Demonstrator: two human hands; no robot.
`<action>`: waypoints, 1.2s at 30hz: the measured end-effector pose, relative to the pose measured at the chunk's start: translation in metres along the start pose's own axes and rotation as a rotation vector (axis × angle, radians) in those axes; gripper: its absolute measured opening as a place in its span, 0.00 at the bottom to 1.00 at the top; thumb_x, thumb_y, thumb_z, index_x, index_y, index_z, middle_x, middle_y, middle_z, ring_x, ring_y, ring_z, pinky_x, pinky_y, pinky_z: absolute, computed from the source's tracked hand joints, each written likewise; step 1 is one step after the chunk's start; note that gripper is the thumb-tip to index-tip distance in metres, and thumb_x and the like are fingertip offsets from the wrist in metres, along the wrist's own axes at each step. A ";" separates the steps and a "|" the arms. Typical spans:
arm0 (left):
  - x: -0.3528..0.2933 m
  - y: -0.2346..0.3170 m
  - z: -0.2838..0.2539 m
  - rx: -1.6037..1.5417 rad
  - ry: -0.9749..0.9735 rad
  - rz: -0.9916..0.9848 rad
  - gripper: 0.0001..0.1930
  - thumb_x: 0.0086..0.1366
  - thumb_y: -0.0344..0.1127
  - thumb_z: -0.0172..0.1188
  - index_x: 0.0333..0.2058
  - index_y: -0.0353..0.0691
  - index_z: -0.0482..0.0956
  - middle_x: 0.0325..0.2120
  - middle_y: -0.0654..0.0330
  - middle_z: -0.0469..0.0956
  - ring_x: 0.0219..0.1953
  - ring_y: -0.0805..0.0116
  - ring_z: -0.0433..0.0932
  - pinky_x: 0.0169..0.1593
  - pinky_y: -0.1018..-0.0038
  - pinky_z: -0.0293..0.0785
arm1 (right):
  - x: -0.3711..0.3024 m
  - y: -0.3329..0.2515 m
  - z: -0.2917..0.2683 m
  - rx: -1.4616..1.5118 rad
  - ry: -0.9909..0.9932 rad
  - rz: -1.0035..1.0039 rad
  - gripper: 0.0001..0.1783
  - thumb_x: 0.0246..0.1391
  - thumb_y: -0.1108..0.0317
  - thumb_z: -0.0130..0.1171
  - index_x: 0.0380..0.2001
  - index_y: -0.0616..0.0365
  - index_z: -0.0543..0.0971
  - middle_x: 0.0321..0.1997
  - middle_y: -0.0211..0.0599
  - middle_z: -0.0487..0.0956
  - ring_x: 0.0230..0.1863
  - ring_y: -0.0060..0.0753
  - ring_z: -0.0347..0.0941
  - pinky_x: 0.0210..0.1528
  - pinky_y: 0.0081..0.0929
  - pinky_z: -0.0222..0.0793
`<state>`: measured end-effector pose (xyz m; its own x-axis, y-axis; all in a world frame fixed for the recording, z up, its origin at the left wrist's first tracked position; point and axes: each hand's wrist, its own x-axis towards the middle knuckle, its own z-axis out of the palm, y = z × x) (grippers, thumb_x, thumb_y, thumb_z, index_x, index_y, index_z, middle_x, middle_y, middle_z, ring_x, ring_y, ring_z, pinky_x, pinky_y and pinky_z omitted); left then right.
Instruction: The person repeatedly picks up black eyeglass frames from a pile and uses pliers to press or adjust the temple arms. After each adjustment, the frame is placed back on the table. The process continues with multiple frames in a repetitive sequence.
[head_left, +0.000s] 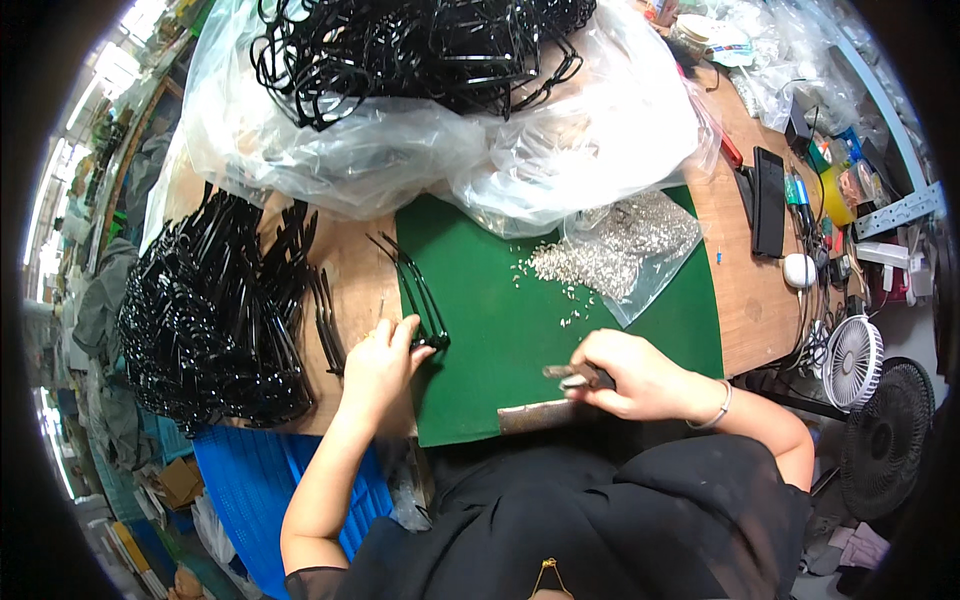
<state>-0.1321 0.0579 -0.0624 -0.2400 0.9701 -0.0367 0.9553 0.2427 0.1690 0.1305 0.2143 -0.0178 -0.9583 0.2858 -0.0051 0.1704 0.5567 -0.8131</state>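
My left hand (380,362) pinches the near end of a black glasses frame (423,292) at the left edge of the green mat (480,330). The frame's two thin temples point away from me, and my fingers partly cover its front. Over the mat's near right part, my right hand (635,378) is closed around a small metal hand tool (560,373); its tip points left and its exact kind is hard to make out. Beyond that hand, tiny silvery pieces (565,265) spill from a clear plastic bag (640,285).
Black glasses frames (220,310) are heaped at the left, with a few loose temples (325,320) beside them. Another tangled black heap (430,50) lies on clear plastic sheeting (330,160) at the back. A phone (768,200), cables and a white fan (853,362) are at the right.
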 end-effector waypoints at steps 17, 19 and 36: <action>0.281 0.084 -0.189 0.447 0.790 0.014 0.22 0.57 0.52 0.52 0.38 0.38 0.73 0.35 0.50 0.75 0.36 0.53 0.76 0.37 0.62 0.72 | -0.014 0.021 0.016 0.138 0.131 0.114 0.09 0.41 0.71 0.58 0.27 0.60 0.70 0.25 0.40 0.70 0.29 0.40 0.69 0.32 0.31 0.65; 0.310 0.071 -0.180 0.363 0.701 -0.046 0.18 0.55 0.47 0.53 0.32 0.36 0.75 0.29 0.49 0.77 0.33 0.53 0.76 0.37 0.62 0.71 | -0.022 0.022 0.012 0.176 0.077 0.105 0.10 0.41 0.70 0.59 0.28 0.61 0.71 0.25 0.40 0.70 0.31 0.40 0.69 0.33 0.32 0.65; 0.306 0.040 -0.232 0.094 0.697 0.000 0.14 0.53 0.37 0.45 0.24 0.31 0.75 0.22 0.47 0.76 0.28 0.50 0.77 0.36 0.61 0.72 | -0.050 0.021 0.014 0.007 0.121 0.214 0.13 0.45 0.63 0.58 0.30 0.61 0.72 0.27 0.42 0.71 0.31 0.43 0.69 0.33 0.33 0.65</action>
<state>-0.2074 0.3629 0.1618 -0.2649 0.7477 0.6088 0.9586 0.2729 0.0820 0.1788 0.2010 -0.0431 -0.8660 0.4882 -0.1082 0.3645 0.4682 -0.8049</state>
